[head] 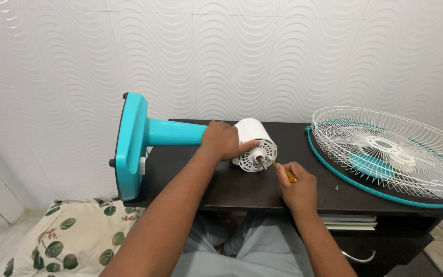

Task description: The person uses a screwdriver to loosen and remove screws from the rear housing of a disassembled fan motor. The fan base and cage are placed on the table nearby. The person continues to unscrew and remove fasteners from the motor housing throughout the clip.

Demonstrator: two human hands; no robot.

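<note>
1. The right hand [297, 185] is closed around the yellow translucent handle of a slim screwdriver [283, 172], whose metal tip reaches up and to the left of the fingers to the front face of the motor.
2. The left hand [223, 140] is wrapped over the white cylindrical plastic fan motor housing [255, 143], with the thumb lying along its vented front, just above the screwdriver tip.
3. The housing lies on its side on the dark wooden table [232, 187], between the two hands, its short metal shaft pointing toward the person.
4. Left of the left hand, a turquoise plastic neck [173, 132] runs out from under the palm to the flat turquoise fan base [130, 146], which stands on edge at the table's left end.
5. Well to the right of the right hand lie the white wire fan guards [390, 151] with a turquoise rim.
6. A small screw [336, 188] rests on the table between the right hand and the guards.
7. Below the table's left end sits a leaf-patterned cushion [73, 236].
</note>
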